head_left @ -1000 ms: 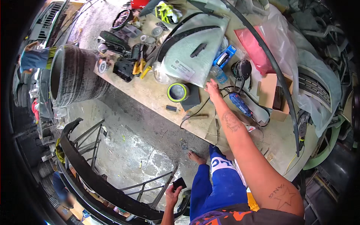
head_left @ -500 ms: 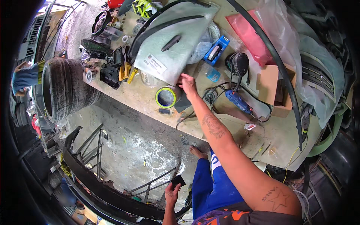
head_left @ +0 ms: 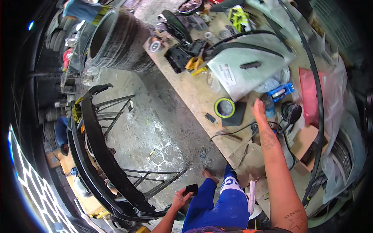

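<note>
My left hand [head_left: 181, 199] is low in the middle, closed on a small flat black square [head_left: 191, 190] above the floor. My right hand [head_left: 259, 108] reaches over the workbench [head_left: 182, 97], its fingers curled beside a clear water bottle [head_left: 270, 110]; what they grip, if anything, is unclear. Just left of it lie a pale-green sheet [head_left: 233, 85] with black curved strips and a tape roll [head_left: 224, 107] with a yellow-green rim. A blue tool [head_left: 281, 91] and a black power tool [head_left: 292, 113] lie beyond the bottle.
Stacked tyres [head_left: 110, 40] stand at upper left. A black bumper [head_left: 112, 163] on a metal stand curves along the left. A person in blue [head_left: 83, 9] is at top left, another [head_left: 61, 132] bends behind the bumper. A cardboard box [head_left: 307, 141] and long black strip [head_left: 316, 81] are at right.
The view has swung, so the bench appears farther right. My right hand has shifted from the pale sheet's corner toward the bottle. My left hand still holds the black square.
</note>
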`<state>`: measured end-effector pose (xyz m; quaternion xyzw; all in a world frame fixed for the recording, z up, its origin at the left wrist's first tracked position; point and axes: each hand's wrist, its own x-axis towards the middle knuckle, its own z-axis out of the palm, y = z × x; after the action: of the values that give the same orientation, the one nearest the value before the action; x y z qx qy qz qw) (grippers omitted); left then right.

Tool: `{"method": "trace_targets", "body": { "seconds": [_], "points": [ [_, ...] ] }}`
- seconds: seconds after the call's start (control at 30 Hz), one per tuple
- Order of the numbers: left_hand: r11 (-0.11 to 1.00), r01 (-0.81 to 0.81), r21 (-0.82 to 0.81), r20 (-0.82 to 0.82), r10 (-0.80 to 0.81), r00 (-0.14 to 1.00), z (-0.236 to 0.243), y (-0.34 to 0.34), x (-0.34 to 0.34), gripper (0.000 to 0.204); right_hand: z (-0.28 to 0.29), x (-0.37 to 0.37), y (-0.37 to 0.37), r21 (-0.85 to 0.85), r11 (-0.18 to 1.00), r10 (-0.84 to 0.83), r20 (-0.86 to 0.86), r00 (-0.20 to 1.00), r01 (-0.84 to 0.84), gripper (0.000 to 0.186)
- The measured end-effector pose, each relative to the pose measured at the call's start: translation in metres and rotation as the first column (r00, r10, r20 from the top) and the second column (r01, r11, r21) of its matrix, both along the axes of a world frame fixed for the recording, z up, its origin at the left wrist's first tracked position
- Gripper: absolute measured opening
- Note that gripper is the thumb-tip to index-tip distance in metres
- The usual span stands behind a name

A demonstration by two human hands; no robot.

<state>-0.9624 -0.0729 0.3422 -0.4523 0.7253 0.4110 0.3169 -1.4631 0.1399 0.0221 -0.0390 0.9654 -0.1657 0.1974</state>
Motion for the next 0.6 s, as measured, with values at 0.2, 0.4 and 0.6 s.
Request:
{"method": "trace_targets", "body": {
  "seconds": [0.2, 0.4, 0.6],
  "points": [
    [0.99, -0.125, -0.071, -0.194, 0.109, 0.975, 0.019, -0.004, 0.004, 0.038, 0.027, 0.064, 0.025, -0.347, 0.936, -0.067, 0.001, 0.998, 0.063, 0.033],
    [0.917, -0.391, 0.078, -0.344, 0.392, 0.853, 0.071, -0.017, -0.018, 0.039, 0.221, 0.205, -0.001, -0.663, 0.469, 0.12, 0.702, 0.702, 0.583, 0.046],
    [0.871, -0.429, 0.239, -0.54, 0.486, 0.687, 0.143, -0.033, 0.021, 0.037, 0.395, 0.333, -0.088, -0.645, 0.467, 0.575, 0.741, 0.346, 0.604, 0.035]
  ]
}}
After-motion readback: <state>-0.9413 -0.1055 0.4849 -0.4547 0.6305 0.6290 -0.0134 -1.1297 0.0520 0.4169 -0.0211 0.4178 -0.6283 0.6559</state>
